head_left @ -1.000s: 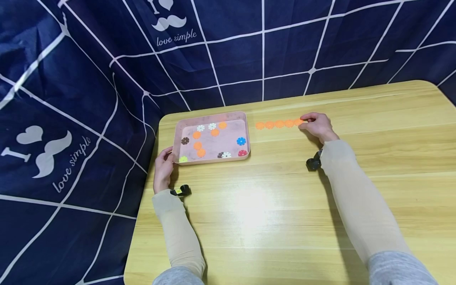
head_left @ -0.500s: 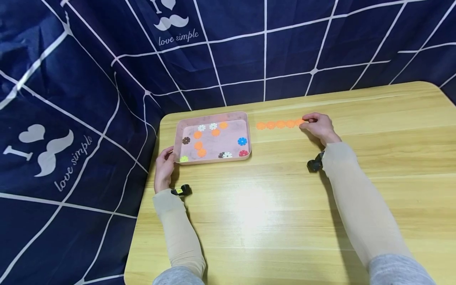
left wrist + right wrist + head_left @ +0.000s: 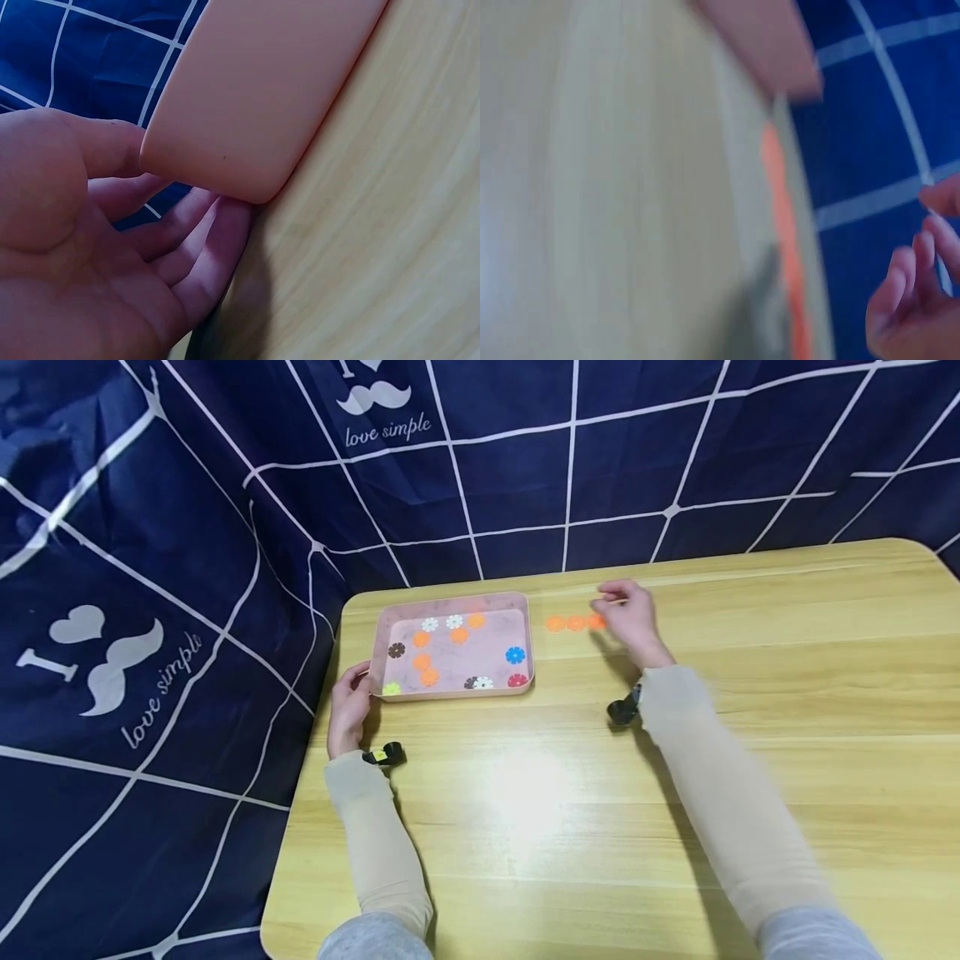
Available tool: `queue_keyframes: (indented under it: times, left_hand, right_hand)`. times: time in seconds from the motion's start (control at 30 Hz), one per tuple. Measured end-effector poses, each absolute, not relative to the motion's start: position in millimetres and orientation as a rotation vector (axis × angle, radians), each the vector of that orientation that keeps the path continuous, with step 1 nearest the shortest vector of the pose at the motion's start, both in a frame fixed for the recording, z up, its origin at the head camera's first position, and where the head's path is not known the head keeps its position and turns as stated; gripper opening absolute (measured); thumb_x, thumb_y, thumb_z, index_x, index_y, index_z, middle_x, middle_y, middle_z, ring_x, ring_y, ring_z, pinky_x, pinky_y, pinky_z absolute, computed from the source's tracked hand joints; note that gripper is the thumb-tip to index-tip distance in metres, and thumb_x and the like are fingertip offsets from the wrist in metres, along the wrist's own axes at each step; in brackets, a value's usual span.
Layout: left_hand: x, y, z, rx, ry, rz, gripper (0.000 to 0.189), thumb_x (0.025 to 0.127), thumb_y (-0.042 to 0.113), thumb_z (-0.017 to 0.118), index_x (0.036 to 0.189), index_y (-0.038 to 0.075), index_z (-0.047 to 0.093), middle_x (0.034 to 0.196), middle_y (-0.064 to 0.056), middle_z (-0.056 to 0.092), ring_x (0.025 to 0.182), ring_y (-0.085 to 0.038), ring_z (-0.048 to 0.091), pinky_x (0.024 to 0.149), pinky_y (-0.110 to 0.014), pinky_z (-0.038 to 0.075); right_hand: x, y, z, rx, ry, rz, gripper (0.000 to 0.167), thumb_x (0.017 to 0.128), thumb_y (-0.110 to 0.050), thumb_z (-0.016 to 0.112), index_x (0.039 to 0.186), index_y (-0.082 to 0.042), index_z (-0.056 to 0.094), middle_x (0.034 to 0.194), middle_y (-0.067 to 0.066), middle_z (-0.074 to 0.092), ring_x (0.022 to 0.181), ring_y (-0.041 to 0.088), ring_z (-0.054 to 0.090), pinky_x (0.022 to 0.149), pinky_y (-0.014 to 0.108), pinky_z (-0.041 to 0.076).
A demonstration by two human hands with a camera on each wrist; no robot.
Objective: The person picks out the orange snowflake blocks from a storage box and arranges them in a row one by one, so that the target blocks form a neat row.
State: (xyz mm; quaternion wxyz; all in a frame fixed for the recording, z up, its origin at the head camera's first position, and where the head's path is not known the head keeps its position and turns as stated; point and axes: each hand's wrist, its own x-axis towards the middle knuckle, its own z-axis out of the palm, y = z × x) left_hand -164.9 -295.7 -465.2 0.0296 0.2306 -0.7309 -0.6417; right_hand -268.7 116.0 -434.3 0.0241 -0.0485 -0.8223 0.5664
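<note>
A pink tray [image 3: 480, 658] lies at the back left of the table, with flower-shaped notched discs spread over its floor. My left hand [image 3: 348, 708] holds its near left corner; in the left wrist view the thumb meets the rim of the tray wall [image 3: 247, 97] and fingertips touch its lower edge. Right of the tray runs a row of orange notched discs [image 3: 576, 623], its right end hidden by my right hand [image 3: 632, 618]. That hand is raised over the row, thumb and fingers apart with nothing between them. The row is blurred in the right wrist view.
Inside the tray are orange, white, brown and dark discs, plus a blue disc [image 3: 515, 655], a red disc [image 3: 517, 680] and a yellow-green disc [image 3: 392, 689]. A blue curtain [image 3: 510, 477] with white lines borders the wooden table [image 3: 480, 843] behind and at left.
My right hand has let go of the row's right-end disc, lifted and moved left over the row. My left hand stays at the tray corner. The head view has shifted slightly.
</note>
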Motion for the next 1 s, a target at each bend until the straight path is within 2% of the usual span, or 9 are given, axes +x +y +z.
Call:
queue_keyframes:
  times: [0.13,0.23,0.33,0.47,0.67,1.0]
  left_hand:
    - [-167.1,-298.2,-463.8,0.708,-2.253,-1.981,0.041,0.098,0.004,0.042,0.137,0.004,0.05,0.111,-0.009,0.052,0.088,-0.013,0.05,0.071,-0.018,0.046]
    - [-167.8,-299.7,-464.0,0.706,-2.264,-1.961,0.04,0.098,0.005,0.042,0.137,0.004,0.05,0.109,-0.007,0.052,0.088,-0.012,0.05,0.072,-0.018,0.046]
    - [-167.7,-299.9,-465.0,0.7,-2.27,-1.95,0.039,0.099,0.006,0.043,0.137,0.004,0.051,0.109,-0.007,0.053,0.088,-0.011,0.05,0.071,-0.018,0.045]
    - [-166.5,-299.6,-467.2,0.703,-2.276,-1.956,0.039,0.099,0.006,0.042,0.136,0.005,0.051,0.112,-0.008,0.053,0.089,-0.011,0.05,0.071,-0.018,0.045]
    - [-164.4,-298.5,-469.1,0.717,-2.271,-1.954,0.038,0.1,0.006,0.043,0.136,0.004,0.052,0.112,-0.009,0.053,0.09,-0.012,0.05,0.071,-0.018,0.046]
    - [-165.0,-297.5,-468.8,0.727,-2.24,-1.984,0.04,0.097,0.004,0.044,0.136,0.004,0.052,0.111,-0.008,0.052,0.09,-0.013,0.05,0.071,-0.018,0.045]
  right_hand:
    - [-263.0,62.1,-428.6,0.148,-2.515,1.816,0.028,0.088,-0.008,0.064,0.115,0.001,0.064,0.092,0.001,0.061,0.078,0.004,0.053,0.07,0.015,0.045]
    - [-253.8,24.7,-429.2,0.362,-2.586,1.822,0.025,0.089,-0.008,0.064,0.113,-0.001,0.066,0.102,0.012,0.064,0.085,0.014,0.056,0.076,0.021,0.046]
    - [-243.3,-6.6,-434.5,0.603,-2.648,1.769,0.023,0.09,-0.007,0.064,0.112,-0.001,0.067,0.105,0.015,0.064,0.089,0.021,0.057,0.08,0.027,0.047]
    - [-231.0,-36.4,-444.8,0.873,-2.792,1.514,0.025,0.091,-0.012,0.063,0.114,-0.005,0.068,0.104,0.011,0.062,0.092,0.022,0.057,0.084,0.032,0.048]
    - [-218.8,-66.5,-451.9,1.016,-2.952,1.213,0.025,0.094,-0.02,0.062,0.116,-0.012,0.069,0.105,0.003,0.058,0.102,0.019,0.05,0.09,0.033,0.044]
    - [-222.5,-79.6,-455.6,1.204,-3.087,0.854,0.03,0.1,-0.024,0.049,0.126,-0.025,0.065,0.109,0.0,0.05,0.105,0.019,0.037,0.081,0.032,0.03]
